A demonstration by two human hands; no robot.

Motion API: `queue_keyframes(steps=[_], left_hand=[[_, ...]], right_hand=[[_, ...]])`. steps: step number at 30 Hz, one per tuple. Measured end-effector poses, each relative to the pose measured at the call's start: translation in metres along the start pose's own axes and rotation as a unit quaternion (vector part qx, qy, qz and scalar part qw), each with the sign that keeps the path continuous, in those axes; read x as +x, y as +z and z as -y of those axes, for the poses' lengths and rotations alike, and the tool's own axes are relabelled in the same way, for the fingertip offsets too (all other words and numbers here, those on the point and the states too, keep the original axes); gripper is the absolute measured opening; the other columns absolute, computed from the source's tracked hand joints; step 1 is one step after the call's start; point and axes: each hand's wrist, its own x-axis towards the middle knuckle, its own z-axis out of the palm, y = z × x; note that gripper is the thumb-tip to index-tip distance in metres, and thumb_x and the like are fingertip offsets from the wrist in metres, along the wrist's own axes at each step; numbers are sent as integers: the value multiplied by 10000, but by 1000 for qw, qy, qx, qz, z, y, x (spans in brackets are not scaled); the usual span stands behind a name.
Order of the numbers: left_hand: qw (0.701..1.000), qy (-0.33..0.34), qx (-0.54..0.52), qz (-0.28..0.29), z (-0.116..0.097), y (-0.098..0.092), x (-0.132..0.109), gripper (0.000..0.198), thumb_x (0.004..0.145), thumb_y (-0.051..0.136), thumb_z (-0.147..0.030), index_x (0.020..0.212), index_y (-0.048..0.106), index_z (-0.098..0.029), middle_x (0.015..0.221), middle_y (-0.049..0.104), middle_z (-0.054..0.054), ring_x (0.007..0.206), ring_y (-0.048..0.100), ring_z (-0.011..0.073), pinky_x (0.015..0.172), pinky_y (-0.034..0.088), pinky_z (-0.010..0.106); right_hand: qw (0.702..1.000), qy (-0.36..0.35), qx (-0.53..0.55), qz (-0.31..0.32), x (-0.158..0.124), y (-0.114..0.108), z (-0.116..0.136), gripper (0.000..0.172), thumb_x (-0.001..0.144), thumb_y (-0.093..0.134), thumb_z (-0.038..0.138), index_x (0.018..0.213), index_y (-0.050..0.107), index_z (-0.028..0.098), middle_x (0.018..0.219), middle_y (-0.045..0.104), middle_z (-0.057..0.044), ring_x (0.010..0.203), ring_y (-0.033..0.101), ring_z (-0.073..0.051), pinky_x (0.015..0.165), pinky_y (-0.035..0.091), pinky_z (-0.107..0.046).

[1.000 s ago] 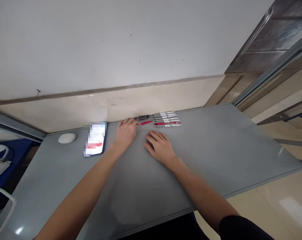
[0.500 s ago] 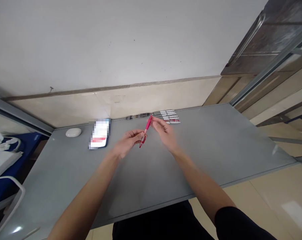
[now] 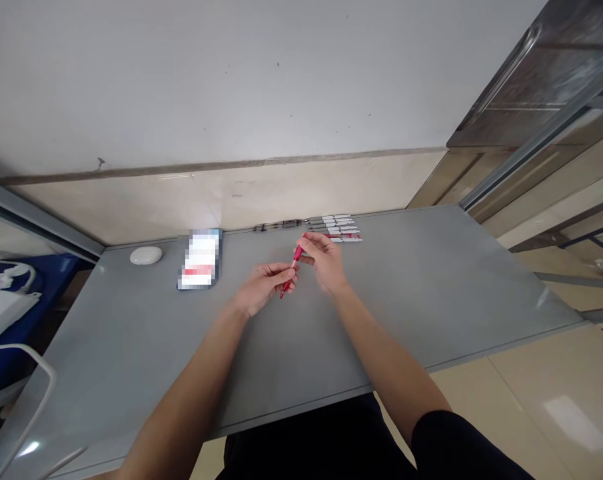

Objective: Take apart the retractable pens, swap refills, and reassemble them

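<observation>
Pen (image 3: 298,253) in pinkish red, held aslant above the middle of the worktop (image 3: 431,287), runs between the person's two hands, its far end tipped slightly to the right. The left hand (image 3: 265,285) has its thumb and fingers closed on the lower part, with the near end poking out below them; the right hand (image 3: 325,259) pinches the upper end, its fingers curled. A paler stretch of barrel shows between the two grips. Just beyond the right hand, a row of white-and-grey pens (image 3: 337,228) lies side by side, with some red showing at the near side of the row. To its left, along the back edge, lie dark slender items (image 3: 290,224), too small to make out fully. Left of the hands rests a smartphone (image 3: 200,260), screen lit but blurred, and near it a smooth white oval object (image 3: 146,255). The worktop is plain grey and stands against a wall (image 3: 281,87), pale above, with a band of beige tile (image 3: 306,187) below. At far left a white device (image 3: 6,310) sits on something blue (image 3: 54,273); shiny beige floor tiles (image 3: 531,400) show at right.
</observation>
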Motion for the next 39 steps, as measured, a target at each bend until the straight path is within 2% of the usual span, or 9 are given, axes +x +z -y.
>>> queue_keyframes(steps=[4,11,18,20,23,27,30,35,39], left_hand=[[999,-26,-44,19,4,-6,7,215,763,735,-337,825,696,-135,779,604,18,622,550,84,582,440,221],[988,-76,-122,62,8,-9,16,243,767,741,-311,911,704,-118,730,607,14,602,569,74,571,469,202],[982,-75,-145,90,10,-6,15,248,771,736,-328,914,722,-126,723,630,19,613,597,83,616,497,221],[989,-64,-112,72,9,-4,15,274,784,720,-352,936,724,-125,803,673,57,688,627,114,690,514,256],[999,-32,-42,9,8,0,15,311,790,700,-397,950,728,-132,903,695,92,782,636,148,771,508,298],[995,33,63,-73,8,3,15,287,748,726,-415,880,734,-160,797,666,43,698,587,129,692,484,283],[990,46,100,-90,7,4,14,264,728,740,-402,844,729,-165,709,632,14,632,553,115,639,461,270],[997,20,64,-27,7,2,10,296,778,683,-440,766,698,-145,730,636,32,642,561,122,650,460,275],[1000,-4,11,25,10,0,8,319,812,649,-450,821,702,-136,757,631,45,662,559,120,648,453,260]], right_hand=[[999,19,40,-5,4,-3,-9,237,653,778,350,823,680,216,782,694,16,702,667,-134,693,572,-311],[996,41,75,18,8,-10,-17,199,689,755,345,837,695,226,784,690,30,701,662,-108,632,558,-236],[993,56,94,41,7,-8,-16,195,722,731,357,870,704,233,780,688,32,674,661,-97,587,548,-204],[994,45,91,31,8,-9,-16,184,712,741,344,850,698,231,765,684,34,645,651,-95,575,544,-211],[996,25,91,-12,11,-11,-17,195,667,778,317,811,684,225,753,679,36,638,645,-99,585,549,-229],[994,4,86,-66,13,-12,-19,221,630,806,291,790,675,216,754,664,40,646,636,-97,610,564,-251],[995,0,80,-66,11,-11,-21,212,638,801,289,795,680,213,751,667,36,656,638,-102,628,570,-264],[995,16,88,-37,7,-11,-22,194,678,773,305,835,709,212,773,696,17,695,671,-125,669,576,-277],[995,35,96,-13,5,-11,-22,194,704,752,320,867,711,223,818,705,12,709,677,-121,679,572,-269]])
